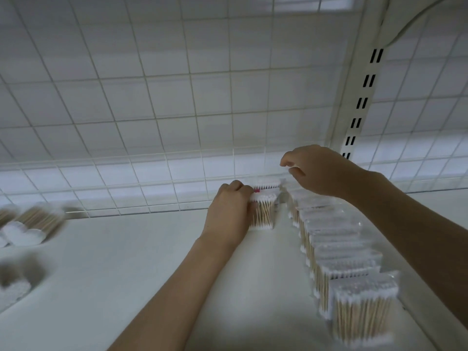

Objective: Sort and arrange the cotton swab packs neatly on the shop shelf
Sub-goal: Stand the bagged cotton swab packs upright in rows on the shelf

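Observation:
Clear packs of wooden-stick cotton swabs stand on a white shelf (126,262). My left hand (229,211) grips the left side of the front pack (264,211) in a short row at the shelf's back; another pack (268,184) stands behind it. My right hand (316,171) hovers above and to the right of that row, thumb and forefinger close together, and nothing shows between them. A long row of upright packs (336,249) runs from the back toward the front right.
A white wire grid (177,97) forms the back wall. A slotted white upright (364,92) rises at the right. Loose, blurred swab packs (33,224) lie at the shelf's left edge.

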A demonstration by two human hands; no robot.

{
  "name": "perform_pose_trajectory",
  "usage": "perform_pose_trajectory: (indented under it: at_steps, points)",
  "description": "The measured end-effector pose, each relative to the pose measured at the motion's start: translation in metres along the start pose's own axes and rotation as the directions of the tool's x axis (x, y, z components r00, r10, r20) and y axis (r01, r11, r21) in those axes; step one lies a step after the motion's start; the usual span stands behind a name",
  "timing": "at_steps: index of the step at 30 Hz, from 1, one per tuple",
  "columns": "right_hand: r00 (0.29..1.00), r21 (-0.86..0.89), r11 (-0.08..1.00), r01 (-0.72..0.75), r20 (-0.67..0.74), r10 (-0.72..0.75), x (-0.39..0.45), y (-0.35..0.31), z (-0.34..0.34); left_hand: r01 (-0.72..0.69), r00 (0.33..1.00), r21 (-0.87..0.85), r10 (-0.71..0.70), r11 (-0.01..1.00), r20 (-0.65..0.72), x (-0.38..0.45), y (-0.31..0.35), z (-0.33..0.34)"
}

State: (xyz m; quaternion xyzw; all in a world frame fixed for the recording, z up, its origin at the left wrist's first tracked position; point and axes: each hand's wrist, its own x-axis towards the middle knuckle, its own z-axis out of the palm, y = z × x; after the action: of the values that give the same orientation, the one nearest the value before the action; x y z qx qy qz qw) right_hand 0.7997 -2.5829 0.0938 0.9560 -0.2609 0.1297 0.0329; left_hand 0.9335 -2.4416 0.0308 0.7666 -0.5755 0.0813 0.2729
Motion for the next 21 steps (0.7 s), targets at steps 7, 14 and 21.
perform_pose_trajectory:
  at_steps: [7, 14, 21]
  points:
    - [0.998, 0.067, 0.998, -0.014, -0.059, 0.018, -0.032, 0.002, -0.004, -0.016, 1.0, 0.071, 0.014, 0.997, 0.025, 0.018, 0.012, 0.01]
    - [0.998, 0.087, 0.996, -0.012, -0.06, 0.017, -0.051, -0.005, -0.004, 0.002, 0.999, 0.141, -0.009, 0.99, 0.047, 0.028, 0.012, 0.011]
    - [0.998, 0.073, 0.997, 0.028, -0.065, -0.024, -0.046, -0.033, -0.009, 0.029, 1.0, 0.141, -0.027, 0.99, -0.01, 0.016, 0.008, -0.002]
